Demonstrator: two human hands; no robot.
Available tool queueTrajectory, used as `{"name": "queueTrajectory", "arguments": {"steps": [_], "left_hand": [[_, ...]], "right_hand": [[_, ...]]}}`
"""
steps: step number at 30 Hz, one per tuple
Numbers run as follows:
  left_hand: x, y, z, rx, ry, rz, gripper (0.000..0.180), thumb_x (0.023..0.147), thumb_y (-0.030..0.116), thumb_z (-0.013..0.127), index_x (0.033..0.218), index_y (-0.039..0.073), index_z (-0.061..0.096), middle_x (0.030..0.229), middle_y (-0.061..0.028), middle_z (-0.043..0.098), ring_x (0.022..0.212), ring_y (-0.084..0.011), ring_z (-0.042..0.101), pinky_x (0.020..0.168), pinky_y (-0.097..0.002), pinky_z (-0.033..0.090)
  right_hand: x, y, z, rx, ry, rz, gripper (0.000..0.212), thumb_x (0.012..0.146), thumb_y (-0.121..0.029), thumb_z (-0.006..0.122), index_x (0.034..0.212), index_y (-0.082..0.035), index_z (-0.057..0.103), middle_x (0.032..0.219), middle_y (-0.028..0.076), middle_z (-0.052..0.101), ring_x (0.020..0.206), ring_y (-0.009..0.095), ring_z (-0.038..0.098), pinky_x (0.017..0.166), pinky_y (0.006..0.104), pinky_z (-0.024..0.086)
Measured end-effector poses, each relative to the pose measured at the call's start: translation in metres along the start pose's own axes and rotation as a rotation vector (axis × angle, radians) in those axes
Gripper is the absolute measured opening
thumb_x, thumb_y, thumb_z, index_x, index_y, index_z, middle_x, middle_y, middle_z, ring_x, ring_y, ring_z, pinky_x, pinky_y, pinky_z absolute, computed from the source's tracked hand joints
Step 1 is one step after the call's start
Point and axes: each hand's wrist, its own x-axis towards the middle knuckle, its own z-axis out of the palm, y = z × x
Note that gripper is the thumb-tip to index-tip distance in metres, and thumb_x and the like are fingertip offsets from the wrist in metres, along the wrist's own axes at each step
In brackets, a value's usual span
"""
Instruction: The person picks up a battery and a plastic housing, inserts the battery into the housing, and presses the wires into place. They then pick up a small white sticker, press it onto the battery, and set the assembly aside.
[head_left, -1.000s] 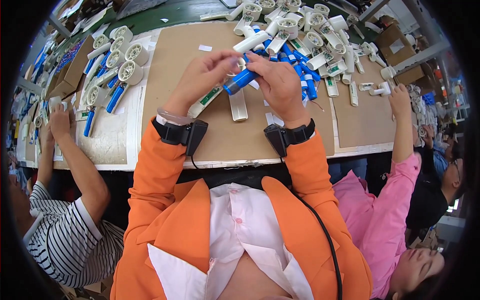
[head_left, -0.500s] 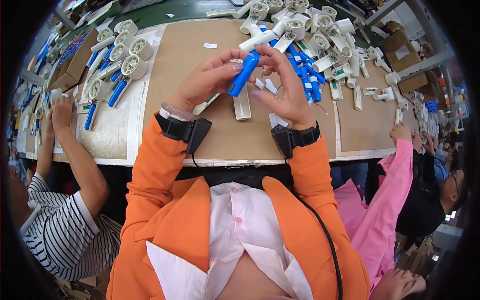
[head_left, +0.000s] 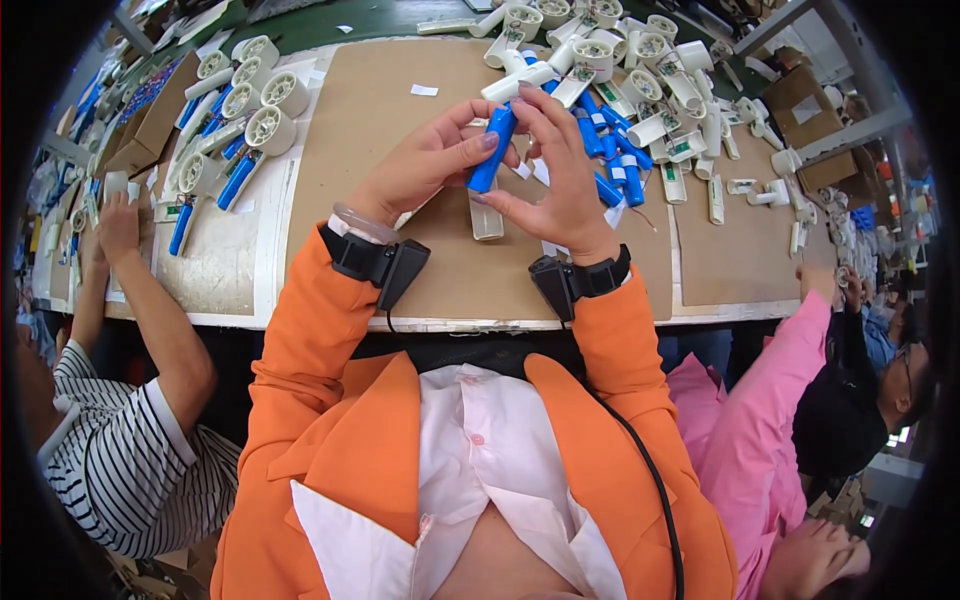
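Observation:
A blue cylindrical battery (head_left: 492, 150) is held above the middle of the work table, tilted with its top leaning right. My left hand (head_left: 425, 165) pinches it from the left, thumb across its side. My right hand (head_left: 560, 180) closes on it from the right, with fingertips at its upper end and the thumb at its lower end. Beneath my hands a long white plastic shell half (head_left: 487, 222) lies on the brown board (head_left: 440, 280). Another white piece is partly hidden under my left hand. Small white paper slips (head_left: 541, 171) lie by my right hand.
Beyond my right hand is a heap of white plastic housings (head_left: 592, 55) and blue batteries (head_left: 630, 180). More housings with round ends (head_left: 270, 130) stand at the left, near a cardboard box (head_left: 150, 120). People in a striped shirt (head_left: 130, 470) and a pink sleeve (head_left: 770, 400) work on either side.
The blue battery has turned slightly more upright. My right hand has drawn in to the left, and its thumb has come onto the battery's lower end.

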Motion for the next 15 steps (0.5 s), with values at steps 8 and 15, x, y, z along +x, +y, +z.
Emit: {"name": "queueTrajectory", "arguments": {"steps": [8,15], "left_hand": [[0.0002,0.0057,0.0005,0.040,0.023,-0.020,0.045,0.097,0.033,0.057,0.133,0.008,0.046,0.111,-0.0088,0.066,0.103,-0.0136,0.062,0.082,-0.0254,0.049],[0.0010,0.0010,0.0009,0.062,-0.008,0.002,0.046,0.097,0.033,0.058,0.133,0.008,0.046,0.111,-0.0095,0.066,0.104,-0.0144,0.061,0.088,-0.0275,0.046]], "right_hand": [[-0.0003,0.0023,-0.0001,-0.107,0.013,-0.012,0.089,0.061,-0.018,0.089,0.137,-0.005,0.044,0.132,0.012,0.049,0.107,0.024,0.056,0.081,0.0300,0.049],[0.0005,0.0038,-0.0033,-0.027,-0.008,-0.018,0.092,0.057,-0.021,0.091,0.135,-0.005,0.045,0.130,0.013,0.049,0.107,0.025,0.056,0.085,0.0336,0.048]]}}
